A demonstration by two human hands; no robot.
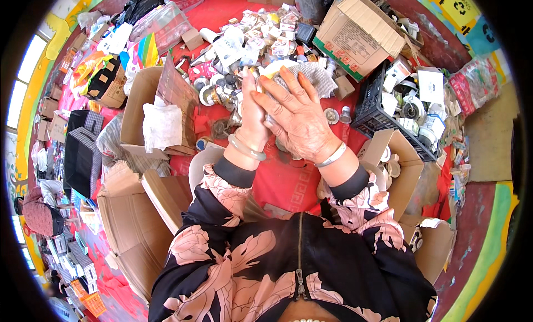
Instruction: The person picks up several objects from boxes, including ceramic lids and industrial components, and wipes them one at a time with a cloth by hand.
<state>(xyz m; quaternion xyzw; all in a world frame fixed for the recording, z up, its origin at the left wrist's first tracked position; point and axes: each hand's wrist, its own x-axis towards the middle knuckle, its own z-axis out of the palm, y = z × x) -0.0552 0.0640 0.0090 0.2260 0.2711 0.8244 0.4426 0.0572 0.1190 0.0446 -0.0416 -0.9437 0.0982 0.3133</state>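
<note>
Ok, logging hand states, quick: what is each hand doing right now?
Left hand: pressed against the grey cloth, fingers up; grip cannot be told.
Right hand: closed over the grey cloth.

Left hand (251, 113): raised in front of the chest, seen edge-on, fingers pointing up and away, palm turned toward the other hand.
Right hand (294, 113): back of the hand faces the camera, fingers spread and slightly curled, laid over toward the left hand so the two meet at the fingers.
Grip: both hands close together; whether either one is clamped shut cannot be told, the palms being hidden.
Left wrist: bent upward, a pale bangle around it.
Right wrist: angled inward to the left, a silver bangle around it.
Forearms: both rise from the lower edge and converge, in dark cuffs and floral sleeves.
</note>
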